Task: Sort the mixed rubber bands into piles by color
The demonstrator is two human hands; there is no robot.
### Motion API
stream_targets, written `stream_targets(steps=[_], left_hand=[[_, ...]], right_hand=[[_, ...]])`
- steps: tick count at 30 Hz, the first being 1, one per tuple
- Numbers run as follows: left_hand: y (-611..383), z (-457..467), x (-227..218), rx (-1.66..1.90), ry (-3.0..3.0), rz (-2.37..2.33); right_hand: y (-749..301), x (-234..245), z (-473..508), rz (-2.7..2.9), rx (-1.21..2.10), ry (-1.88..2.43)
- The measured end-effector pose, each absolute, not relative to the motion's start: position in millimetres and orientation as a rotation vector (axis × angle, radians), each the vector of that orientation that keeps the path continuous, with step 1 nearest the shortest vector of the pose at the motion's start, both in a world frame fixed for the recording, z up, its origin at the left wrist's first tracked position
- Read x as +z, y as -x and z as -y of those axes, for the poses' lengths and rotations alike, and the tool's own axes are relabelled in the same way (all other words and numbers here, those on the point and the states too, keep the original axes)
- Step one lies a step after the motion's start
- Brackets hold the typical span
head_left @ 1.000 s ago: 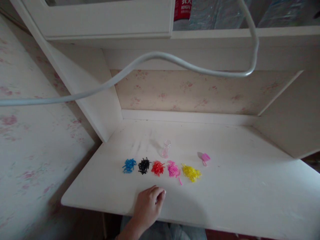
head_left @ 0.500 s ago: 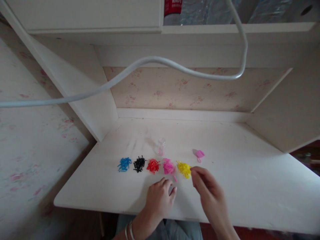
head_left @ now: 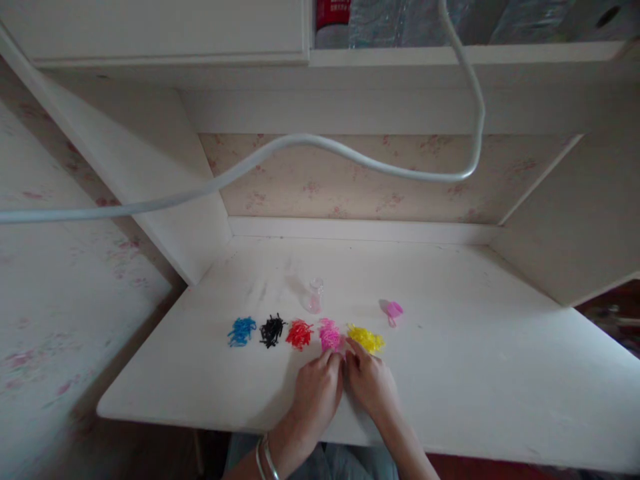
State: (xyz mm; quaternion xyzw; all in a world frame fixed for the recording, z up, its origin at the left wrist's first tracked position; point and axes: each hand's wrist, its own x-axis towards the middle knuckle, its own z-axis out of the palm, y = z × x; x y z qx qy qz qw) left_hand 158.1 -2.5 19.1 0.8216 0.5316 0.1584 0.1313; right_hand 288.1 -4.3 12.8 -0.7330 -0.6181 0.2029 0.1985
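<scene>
My left hand [head_left: 319,387] is closed, its fingertips at the near edge of a pile of thin pink strips [head_left: 330,333]. Close beside it, my right hand [head_left: 371,379] is closed too, reaching between the pink strips and a pile of yellow strips [head_left: 366,339]. A bit of pink shows between the two sets of fingertips, but what each pinches is too small to make out. Further left lie piles of red strips [head_left: 299,334], black strips [head_left: 273,331] and blue strips [head_left: 243,331].
Behind the piles stands a small clear bottle [head_left: 315,297] with pink at its bottom. A pink piece with a loop [head_left: 393,311] lies on the white desk [head_left: 475,373] to the right. A white cable [head_left: 350,155] hangs across the view below the shelf.
My right hand has moved left from beyond the yellow pile to meet the left hand. My left hand's fingers have closed at the pink pile. The view has shifted slightly.
</scene>
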Motion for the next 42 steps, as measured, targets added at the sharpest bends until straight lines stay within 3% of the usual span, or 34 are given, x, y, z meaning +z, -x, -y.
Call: stream_targets(steps=[10,16,22,42], left_hand=[[-108,-32,66,1.037,-2.173,-1.554],[-92,-78,105,1.191,-2.245,-1.609],[-101,-104,117,1.074,-2.381,-1.639],[-112,-116,114,0.668,-2.546,-1.710]], right_hand=[[-278,13,-8,1.856,0.408,2.180],[-278,-3,3,1.760,0.281,2.138],[-281,-16,4,1.702,0.235,2.008],[-292,-17,0,1.259,0.571,1.705]])
